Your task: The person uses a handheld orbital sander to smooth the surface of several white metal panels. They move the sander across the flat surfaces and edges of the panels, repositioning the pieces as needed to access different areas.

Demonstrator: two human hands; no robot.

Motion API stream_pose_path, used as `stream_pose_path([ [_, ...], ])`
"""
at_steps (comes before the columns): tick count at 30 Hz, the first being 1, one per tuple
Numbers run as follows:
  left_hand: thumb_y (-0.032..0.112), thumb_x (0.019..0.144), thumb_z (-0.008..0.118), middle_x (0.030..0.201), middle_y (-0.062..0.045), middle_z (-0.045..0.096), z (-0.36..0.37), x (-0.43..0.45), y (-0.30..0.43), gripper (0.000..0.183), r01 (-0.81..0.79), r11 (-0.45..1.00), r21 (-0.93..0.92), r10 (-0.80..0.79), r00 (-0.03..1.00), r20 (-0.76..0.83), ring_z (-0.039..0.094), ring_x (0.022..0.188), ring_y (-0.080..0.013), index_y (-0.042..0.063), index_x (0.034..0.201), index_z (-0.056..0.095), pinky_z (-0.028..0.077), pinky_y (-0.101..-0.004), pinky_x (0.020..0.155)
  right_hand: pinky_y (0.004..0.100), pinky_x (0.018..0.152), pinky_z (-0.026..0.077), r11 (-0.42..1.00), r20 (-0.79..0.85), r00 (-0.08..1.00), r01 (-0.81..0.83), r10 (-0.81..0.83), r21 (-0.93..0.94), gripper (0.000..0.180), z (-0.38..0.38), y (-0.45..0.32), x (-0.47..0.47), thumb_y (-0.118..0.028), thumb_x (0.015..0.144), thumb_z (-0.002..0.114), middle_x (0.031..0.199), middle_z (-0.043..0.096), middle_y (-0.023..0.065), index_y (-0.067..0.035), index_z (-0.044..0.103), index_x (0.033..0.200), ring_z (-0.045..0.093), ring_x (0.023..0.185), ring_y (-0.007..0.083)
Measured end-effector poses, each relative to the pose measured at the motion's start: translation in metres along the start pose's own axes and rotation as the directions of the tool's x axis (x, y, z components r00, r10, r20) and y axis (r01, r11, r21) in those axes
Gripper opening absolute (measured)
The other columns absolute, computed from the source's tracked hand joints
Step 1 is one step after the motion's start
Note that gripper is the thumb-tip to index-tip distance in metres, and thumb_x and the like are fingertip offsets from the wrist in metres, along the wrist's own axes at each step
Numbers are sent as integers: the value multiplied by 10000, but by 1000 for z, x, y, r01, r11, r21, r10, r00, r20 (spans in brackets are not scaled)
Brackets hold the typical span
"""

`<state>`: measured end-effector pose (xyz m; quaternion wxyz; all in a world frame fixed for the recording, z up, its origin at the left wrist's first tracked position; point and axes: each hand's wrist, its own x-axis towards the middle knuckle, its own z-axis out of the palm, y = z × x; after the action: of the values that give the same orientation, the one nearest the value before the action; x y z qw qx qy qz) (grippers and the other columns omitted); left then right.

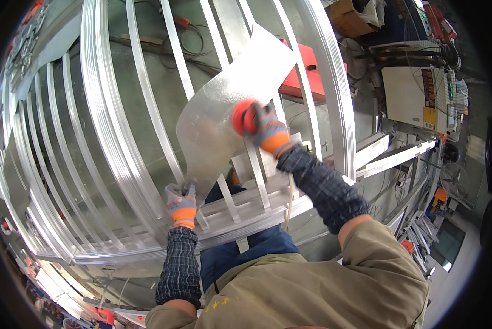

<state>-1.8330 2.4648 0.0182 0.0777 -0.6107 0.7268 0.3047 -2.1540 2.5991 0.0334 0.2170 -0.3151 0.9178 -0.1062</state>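
A curved, shiny sheet-metal panel (213, 119) lies across the bars of an aluminium frame (147, 86). My left hand (182, 201), in a grey and orange glove, grips the panel's narrow near end between thumb and fingers. My right hand (268, 129), gloved alike, is closed around a round red and black tool (244, 117), probably a sander or polisher, on the panel's right side. The tool's working face is hidden. A pale cord (290, 201) hangs below my right forearm.
Another slatted aluminium frame (77, 135) extends at the left. Beyond the bars on the right is a red box (305, 74). A white machine cabinet (406, 94) and a cardboard box (346, 18) stand at upper right. Aluminium beams (396, 158) jut out at right.
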Motion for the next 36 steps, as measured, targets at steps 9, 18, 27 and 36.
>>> stream_pose_path([
  [9,283,915,834,911,-151,764,14,-22,9,350,81,934,-348,-5,977,215,733,796,-335,9,1087,700,578,-397,756,500,864,599,877,-94,970,241,-222,416,866,-24,-48,-59,-292,777,867,1302,598,243,-108,468,1523,700,1033,453],
  [18,481,937,758,1305,-228,666,46,-17,41,594,-276,961,22,276,961,-26,658,1170,-426,38,1316,640,536,-493,972,496,887,599,973,-156,986,97,-65,209,837,-59,-20,-13,-317,780,877,1297,604,206,-131,483,1495,692,1061,423],
  [27,558,791,886,1501,-232,587,34,-22,-36,1137,45,999,-29,-42,995,86,602,1316,-448,36,1625,318,490,-493,1088,516,866,609,977,251,956,185,-153,-110,874,-16,-44,34,-452,820,824,1360,573,290,-159,428,1543,725,1052,453],
  [36,611,852,787,1357,-268,669,40,-21,-43,1008,115,985,130,-145,958,246,643,1243,-465,42,1585,396,492,-499,1084,524,921,599,998,-69,996,-55,53,-27,821,-61,-28,160,-458,833,807,1368,570,315,-158,458,1513,705,1112,477],
])
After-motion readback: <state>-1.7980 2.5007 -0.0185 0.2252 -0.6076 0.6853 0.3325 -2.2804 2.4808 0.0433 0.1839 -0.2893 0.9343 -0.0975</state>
